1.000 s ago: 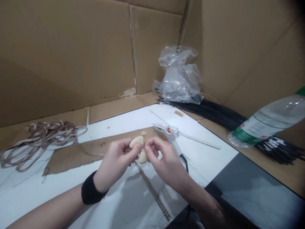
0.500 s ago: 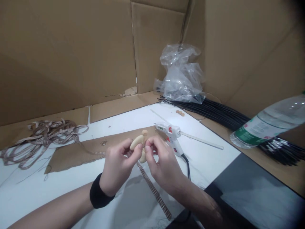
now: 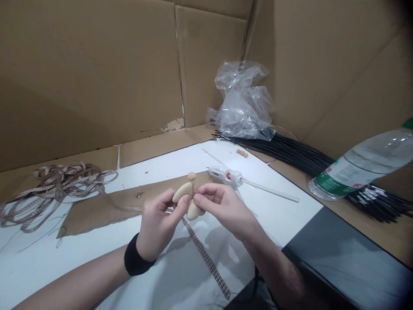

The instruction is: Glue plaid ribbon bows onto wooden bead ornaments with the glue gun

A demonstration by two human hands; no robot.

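Observation:
Between my two hands is a small cream-coloured piece (image 3: pixel 182 192) with rounded, petal-like lobes and a tan round knob at its top. My left hand (image 3: pixel 164 211) pinches it by the left lobe with thumb and fingers; a black band circles that wrist. The thumb and fingers of my right hand (image 3: pixel 219 206) are pressed together at its right side, next to the stem under the knob. A brown-and-white checked ribbon (image 3: pixel 206 258) passes beneath the hands, its loose end hanging toward the lower right. The fingertips hide part of the piece.
A glue gun (image 3: pixel 226 175) with a glue stick lies behind my right hand. Beyond are small tan discs (image 3: pixel 241 153), a clear plastic bag (image 3: pixel 241 103), black rods (image 3: pixel 290 155) and a tilted bottle (image 3: pixel 358 168). Tangled ribbon (image 3: pixel 61 189) and a cardboard strip (image 3: pixel 93 211) lie left.
My right hand has turned flatter across the piece, and its lower lobe shows more. The whole view has shifted slightly.

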